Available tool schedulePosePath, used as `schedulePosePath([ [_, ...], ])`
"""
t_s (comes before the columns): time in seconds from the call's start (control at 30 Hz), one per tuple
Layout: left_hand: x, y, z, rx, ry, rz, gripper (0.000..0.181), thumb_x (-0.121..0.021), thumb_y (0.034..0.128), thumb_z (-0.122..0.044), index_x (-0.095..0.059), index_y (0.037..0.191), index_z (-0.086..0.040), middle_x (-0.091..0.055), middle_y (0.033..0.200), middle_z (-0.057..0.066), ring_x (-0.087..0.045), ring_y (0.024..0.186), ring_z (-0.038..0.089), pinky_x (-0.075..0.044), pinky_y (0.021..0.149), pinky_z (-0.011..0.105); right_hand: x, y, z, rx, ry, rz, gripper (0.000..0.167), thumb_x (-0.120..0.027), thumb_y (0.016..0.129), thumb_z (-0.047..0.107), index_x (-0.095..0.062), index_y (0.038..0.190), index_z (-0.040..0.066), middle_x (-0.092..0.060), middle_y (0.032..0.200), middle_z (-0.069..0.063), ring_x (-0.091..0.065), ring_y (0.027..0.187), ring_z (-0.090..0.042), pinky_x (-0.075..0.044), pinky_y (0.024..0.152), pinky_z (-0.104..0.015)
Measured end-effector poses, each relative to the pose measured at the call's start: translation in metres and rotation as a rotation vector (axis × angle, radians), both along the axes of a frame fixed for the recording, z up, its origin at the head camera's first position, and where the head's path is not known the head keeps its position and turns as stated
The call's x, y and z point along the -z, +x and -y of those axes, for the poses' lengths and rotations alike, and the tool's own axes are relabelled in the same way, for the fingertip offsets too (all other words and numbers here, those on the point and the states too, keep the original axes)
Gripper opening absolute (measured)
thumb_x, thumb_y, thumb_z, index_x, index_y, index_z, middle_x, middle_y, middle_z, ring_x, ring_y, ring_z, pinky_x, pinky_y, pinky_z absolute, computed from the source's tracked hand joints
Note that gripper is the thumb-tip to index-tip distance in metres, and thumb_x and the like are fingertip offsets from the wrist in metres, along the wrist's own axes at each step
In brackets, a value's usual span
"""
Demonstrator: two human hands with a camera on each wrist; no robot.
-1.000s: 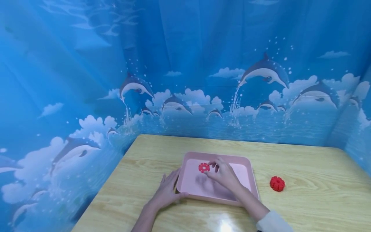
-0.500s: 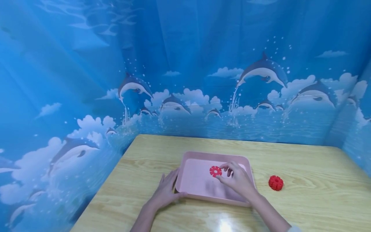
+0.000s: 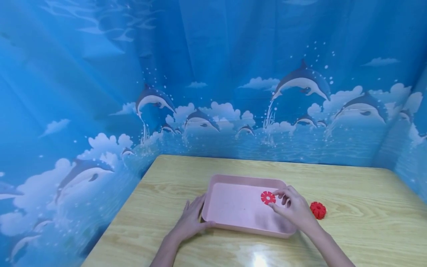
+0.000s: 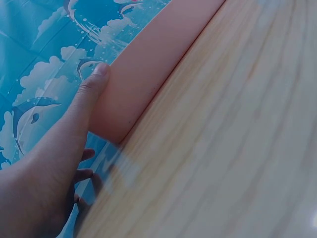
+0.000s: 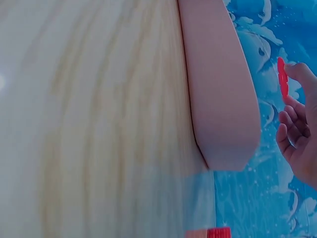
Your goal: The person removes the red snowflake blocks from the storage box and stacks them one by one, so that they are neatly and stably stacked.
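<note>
In the head view my right hand (image 3: 295, 208) pinches the edge of a thin red notched disc (image 3: 268, 198) with a round centre hole. It holds the disc above the right part of a shallow pink tray (image 3: 233, 180). The right wrist view shows the disc (image 5: 283, 78) edge-on between thumb and fingertip, the other fingers loosely bent. My left hand (image 3: 191, 219) rests at the tray's near left corner. Its thumb lies straight along the tray's front wall (image 4: 143, 74), and its fingers spread beside the left wall, partly hidden in the left wrist view.
On the wooden table (image 3: 363, 211), just right of the tray, lies a stack of red notched discs (image 3: 318, 210), close to my right wrist. A blue curtain (image 3: 213, 74) printed with dolphins hangs behind the table and along its left side.
My right hand has carried the red disc rightward, from the middle-left of the tray to above its right part. My left hand and the tray have stayed nearly still.
</note>
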State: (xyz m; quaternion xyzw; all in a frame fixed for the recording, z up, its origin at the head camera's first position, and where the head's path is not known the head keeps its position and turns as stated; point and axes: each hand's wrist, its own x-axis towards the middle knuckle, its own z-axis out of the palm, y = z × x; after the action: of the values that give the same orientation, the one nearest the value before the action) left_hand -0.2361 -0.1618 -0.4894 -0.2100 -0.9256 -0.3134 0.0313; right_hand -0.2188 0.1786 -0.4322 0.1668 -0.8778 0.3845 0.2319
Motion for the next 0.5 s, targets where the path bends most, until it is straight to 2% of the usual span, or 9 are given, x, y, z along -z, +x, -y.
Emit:
schedulePosePath([
  [0.3,0.0,-0.001,-0.001,0.004,0.002,0.002,0.096,-0.063,0.0754,-0.06,-0.017,0.148,-0.018,-0.025,0.148,0.005,-0.016,0.135,0.027,0.003,0.107,0.05,-0.002,0.007,-0.038,0.062,0.027,-0.065,0.029,-0.08,0.067,0.005,-0.067,0.093,0.005,-0.05,0.078,0.002,-0.047,0.062,-0.01,-0.043,0.05,-0.018],
  [0.5,0.001,-0.002,0.001,0.006,-0.001,-0.008,0.097,-0.064,0.0752,-0.059,-0.017,0.148,-0.017,-0.024,0.148,0.005,-0.017,0.135,0.027,0.003,0.107,0.05,0.003,0.013,-0.061,0.117,0.017,-0.067,0.03,-0.08,0.066,0.003,-0.065,0.093,0.004,-0.049,0.077,0.0,-0.046,0.058,-0.009,-0.039,0.048,-0.015],
])
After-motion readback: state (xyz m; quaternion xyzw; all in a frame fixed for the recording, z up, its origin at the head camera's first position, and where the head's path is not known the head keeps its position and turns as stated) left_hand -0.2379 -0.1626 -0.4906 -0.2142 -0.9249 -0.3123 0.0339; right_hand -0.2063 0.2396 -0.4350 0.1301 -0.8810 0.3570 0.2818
